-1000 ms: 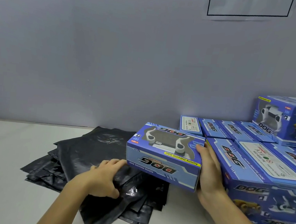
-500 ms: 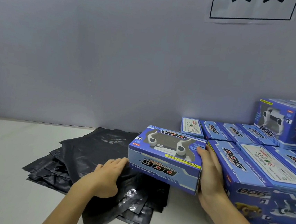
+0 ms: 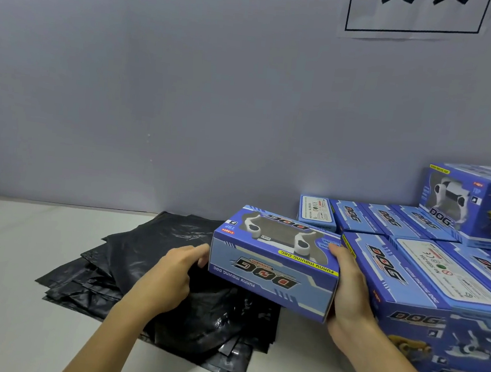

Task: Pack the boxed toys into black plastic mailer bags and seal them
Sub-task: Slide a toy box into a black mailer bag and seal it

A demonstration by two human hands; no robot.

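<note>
My left hand [image 3: 176, 272] has lifted the top mailer bag [image 3: 196, 307], pinching its edge. My right hand [image 3: 348, 288] grips the toy box [image 3: 272, 263] above the bag pile [image 3: 128, 264]; open bench [image 3: 4, 282] lies leftward.

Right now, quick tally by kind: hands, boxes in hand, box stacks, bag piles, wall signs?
Hands: 2, left hand and right hand
Box in hand: 1
Box stack: 1, cut off at the frame edge, so its boxes cannot be counted
Bag pile: 1
Wall sign: 1
Total: 6
</note>
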